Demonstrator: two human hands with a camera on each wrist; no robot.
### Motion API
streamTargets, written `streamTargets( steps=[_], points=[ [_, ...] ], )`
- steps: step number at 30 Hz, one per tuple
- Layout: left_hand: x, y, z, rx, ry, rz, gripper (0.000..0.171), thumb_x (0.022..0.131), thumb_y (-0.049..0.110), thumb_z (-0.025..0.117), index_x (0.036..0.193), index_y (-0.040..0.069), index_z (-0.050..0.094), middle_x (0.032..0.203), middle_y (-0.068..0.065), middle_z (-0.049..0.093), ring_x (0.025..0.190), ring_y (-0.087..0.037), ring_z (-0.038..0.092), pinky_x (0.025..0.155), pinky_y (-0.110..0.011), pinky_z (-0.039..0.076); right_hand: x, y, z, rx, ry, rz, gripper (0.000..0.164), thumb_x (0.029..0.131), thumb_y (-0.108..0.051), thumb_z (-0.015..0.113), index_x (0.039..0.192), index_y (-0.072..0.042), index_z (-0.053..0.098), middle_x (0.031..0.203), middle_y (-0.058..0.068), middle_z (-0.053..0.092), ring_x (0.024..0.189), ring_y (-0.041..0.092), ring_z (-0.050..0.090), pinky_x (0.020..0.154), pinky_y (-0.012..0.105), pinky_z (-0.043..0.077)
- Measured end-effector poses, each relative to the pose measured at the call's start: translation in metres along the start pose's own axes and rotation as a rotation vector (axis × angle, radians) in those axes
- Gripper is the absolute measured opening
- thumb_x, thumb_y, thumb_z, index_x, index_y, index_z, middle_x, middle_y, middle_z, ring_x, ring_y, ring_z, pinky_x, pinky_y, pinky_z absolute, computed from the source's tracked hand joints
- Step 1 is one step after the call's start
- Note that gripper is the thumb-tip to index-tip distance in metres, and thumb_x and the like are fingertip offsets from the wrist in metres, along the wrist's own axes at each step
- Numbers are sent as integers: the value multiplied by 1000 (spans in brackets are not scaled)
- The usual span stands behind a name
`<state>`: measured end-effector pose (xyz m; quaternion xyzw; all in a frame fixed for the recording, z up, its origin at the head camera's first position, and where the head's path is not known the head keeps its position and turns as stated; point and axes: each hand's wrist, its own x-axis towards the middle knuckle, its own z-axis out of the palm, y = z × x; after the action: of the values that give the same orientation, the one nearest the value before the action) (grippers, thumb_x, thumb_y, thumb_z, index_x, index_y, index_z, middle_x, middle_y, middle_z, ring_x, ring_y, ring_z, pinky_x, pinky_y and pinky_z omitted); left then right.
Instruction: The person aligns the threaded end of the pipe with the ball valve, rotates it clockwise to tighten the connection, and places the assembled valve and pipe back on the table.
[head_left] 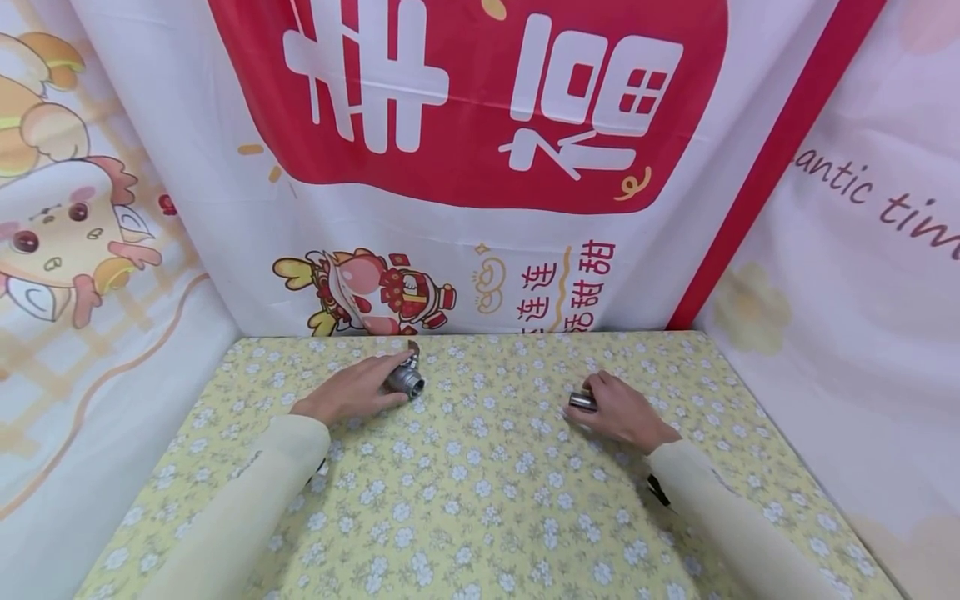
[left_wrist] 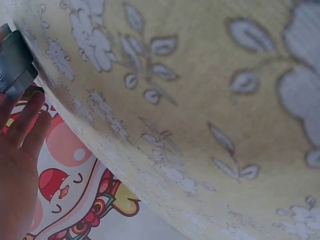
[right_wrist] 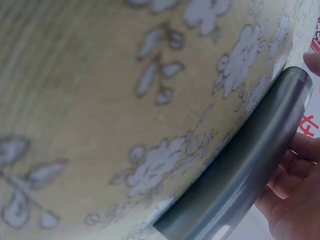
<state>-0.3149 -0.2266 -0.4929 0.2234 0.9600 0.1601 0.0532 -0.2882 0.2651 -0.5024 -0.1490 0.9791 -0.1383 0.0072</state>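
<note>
On the left of the table, my left hand (head_left: 362,388) grips a grey metal fitting (head_left: 406,381) with a round threaded opening that faces right. A brown piece (head_left: 413,347) sticks up at the fitting's far side. The left wrist view catches only part of the fitting (left_wrist: 17,62), at its left edge, with fingertips against it. To the right, my right hand (head_left: 618,408) holds a short, smooth metal pipe (head_left: 582,402) close to the cloth. In the right wrist view the pipe (right_wrist: 245,155) shows a threaded end at the top, with curled fingers (right_wrist: 287,177) along its side.
A yellow floral cloth (head_left: 465,483) covers the table. A white and red printed hanging (head_left: 465,187) stands behind its far edge. Printed curtains border the left (head_left: 45,400) and right (head_left: 840,333) sides.
</note>
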Motion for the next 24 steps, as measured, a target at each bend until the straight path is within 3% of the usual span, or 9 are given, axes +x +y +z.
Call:
streamTargets(
  steps=[11,17,20,24],
  points=[
    [2,-1,1,7,54,79,91,102,37,80,175,23,27,161,-20,55,147,-41,56,118,-64,48,-9,9,-2,-41,18,-28,57,95,-56,79,118,-6,66,109,8,65,89,19,61,81,43,60],
    [3,-1,2,-3,41,139,89,103,29,79,175,35,26,167,-11,52,151,-35,53,120,-60,47,-12,13,-2,-55,10,-39,50,96,-49,80,119,-6,68,110,8,65,90,19,62,84,46,60],
    [4,0,2,7,37,181,85,104,25,77,173,37,30,165,-6,54,150,-33,54,120,-58,48,-14,15,-3,-50,10,-44,47,97,-46,80,118,-6,69,109,7,65,89,18,61,82,45,59],
    [4,0,1,47,48,217,73,104,22,77,168,30,44,159,-5,59,148,-32,56,117,-57,50,-19,18,-4,-41,9,-46,43,97,-44,80,116,-7,68,106,5,64,85,16,59,78,43,57]
  ],
)
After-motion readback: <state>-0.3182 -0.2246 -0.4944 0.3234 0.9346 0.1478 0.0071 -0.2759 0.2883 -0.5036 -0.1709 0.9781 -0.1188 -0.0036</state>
